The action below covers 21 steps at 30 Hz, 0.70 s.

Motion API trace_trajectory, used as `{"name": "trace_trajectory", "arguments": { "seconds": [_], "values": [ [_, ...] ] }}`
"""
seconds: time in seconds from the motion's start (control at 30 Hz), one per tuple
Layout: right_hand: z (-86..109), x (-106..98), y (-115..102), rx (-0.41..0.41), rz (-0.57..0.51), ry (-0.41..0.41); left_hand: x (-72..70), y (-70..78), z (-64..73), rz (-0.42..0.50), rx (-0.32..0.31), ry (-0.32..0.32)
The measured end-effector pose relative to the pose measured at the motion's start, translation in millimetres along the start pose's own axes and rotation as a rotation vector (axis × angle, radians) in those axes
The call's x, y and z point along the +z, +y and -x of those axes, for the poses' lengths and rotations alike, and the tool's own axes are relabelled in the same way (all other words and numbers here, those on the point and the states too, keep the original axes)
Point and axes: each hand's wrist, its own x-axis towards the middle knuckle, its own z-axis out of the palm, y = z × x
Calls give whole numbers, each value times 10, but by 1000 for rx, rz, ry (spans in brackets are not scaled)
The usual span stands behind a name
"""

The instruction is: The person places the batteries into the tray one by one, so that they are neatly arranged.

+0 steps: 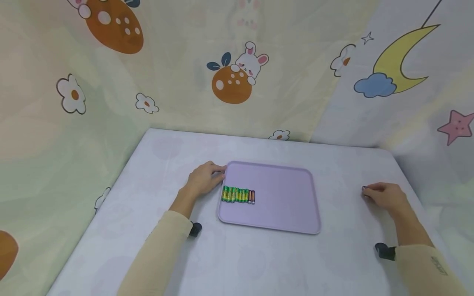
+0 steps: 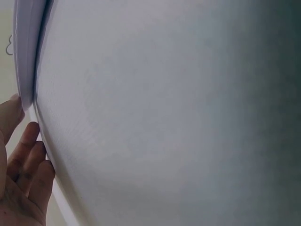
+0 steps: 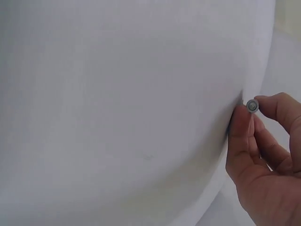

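Note:
A pale purple tray (image 1: 281,197) lies on the white-covered table, with a row of green batteries (image 1: 235,194) at its left side. Two dark batteries with copper-coloured parts (image 1: 251,197) lie at the right end of that row. My left hand (image 1: 203,179) rests at the tray's upper left corner, fingers touching the rim (image 2: 27,56). Well to the right of the tray, my right hand (image 1: 386,196) pinches a small battery (image 3: 252,106) between thumb and fingertips, just above the table. Its round end faces the right wrist camera; most of its body is hidden.
The white tabletop (image 1: 252,259) extends around the tray, its far edge meeting a printed cloth backdrop (image 1: 177,74). Dark wrist devices (image 1: 385,251) stick out from both sleeves.

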Motion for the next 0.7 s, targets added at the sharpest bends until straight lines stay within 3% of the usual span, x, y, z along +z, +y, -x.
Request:
{"name": "trace_trajectory", "arguments": {
  "seconds": [0.13, 0.27, 0.37, 0.5, 0.7],
  "values": [
    [78, 85, -130, -38, -96, -67, -8, 10, -1, -3, -10, -10],
    [117, 182, -236, -131, -130, -96, -8, 15, 4, -8, -13, -9],
    [133, 258, -308, -188, -224, -132, -6, 18, 4, -9, -11, -5],
    [184, 372, -449, -216, -400, -196, -3, 20, -2, -13, -6, -1],
    [318, 550, -727, -248, -538, -243, 1, 21, -3, -14, -10, -2]
  ]
}}
